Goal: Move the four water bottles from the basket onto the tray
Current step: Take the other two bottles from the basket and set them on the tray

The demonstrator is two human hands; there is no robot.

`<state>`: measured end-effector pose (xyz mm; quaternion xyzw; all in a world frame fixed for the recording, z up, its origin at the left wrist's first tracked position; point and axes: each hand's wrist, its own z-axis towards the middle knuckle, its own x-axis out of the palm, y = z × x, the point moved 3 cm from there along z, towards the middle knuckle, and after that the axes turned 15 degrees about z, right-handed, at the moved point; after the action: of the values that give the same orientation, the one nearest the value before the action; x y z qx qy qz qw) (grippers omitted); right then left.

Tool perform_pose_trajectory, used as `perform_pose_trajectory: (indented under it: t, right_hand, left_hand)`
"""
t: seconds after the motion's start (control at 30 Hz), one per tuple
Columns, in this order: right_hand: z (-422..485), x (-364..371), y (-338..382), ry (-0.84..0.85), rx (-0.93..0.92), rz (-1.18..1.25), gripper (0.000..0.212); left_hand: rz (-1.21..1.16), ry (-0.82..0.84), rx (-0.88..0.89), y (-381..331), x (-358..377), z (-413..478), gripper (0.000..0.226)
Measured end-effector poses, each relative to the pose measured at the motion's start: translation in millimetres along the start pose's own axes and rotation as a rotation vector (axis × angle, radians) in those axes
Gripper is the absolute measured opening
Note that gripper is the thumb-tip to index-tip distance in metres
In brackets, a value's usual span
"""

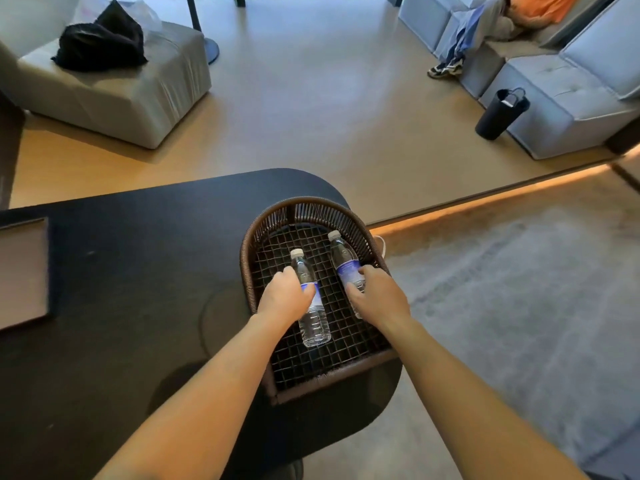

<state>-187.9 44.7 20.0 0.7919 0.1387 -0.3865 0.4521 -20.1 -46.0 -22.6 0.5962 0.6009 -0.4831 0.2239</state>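
A brown wicker basket with a wire-mesh floor stands at the right end of a black table. Two clear water bottles with white caps and blue labels lie inside it. My left hand is closed around the middle of the left bottle. My right hand grips the right bottle at its label. A brown tray sits at the table's far left edge, partly cut off by the frame.
Beyond the table is bare floor, with a grey sofa block carrying black clothing at the back left. A seated person is on blue-grey sofas at the back right, a dark bag beside them. A grey rug lies to the right.
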Motion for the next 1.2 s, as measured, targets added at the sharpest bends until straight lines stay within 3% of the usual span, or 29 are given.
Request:
perform_pose_trajectory:
  t: [0.23,0.5,0.67,0.97,1.1,1.2]
  right_hand:
    - [57,19,7,0.093,0.079,0.044,0.047]
    - [80,43,4,0.093,0.086,-0.111,0.061]
    - [100,52,11,0.1,0.097,-0.09,0.057]
    - [132,71,10,0.353,0.212,0.109,0.041]
    - [129,66,10,0.349,0.245,0.205,0.036]
    - [124,56,9,0.344,0.248,0.266,0.04]
  left_hand:
    - [0.019,0.061,-0.122,-5,17,48,0.069]
    - [-0.107,0.099,-0.202,6,20,72,0.065]
    - [-0.227,0.13,-0.231,13,25,76,0.056]
    - [-0.349,0.136,-0.256,18,31,76,0.065]
    - [-0.483,0.138,-0.311,26,34,70,0.07]
    - [-0.548,0.141,-0.308,31,35,62,0.058]
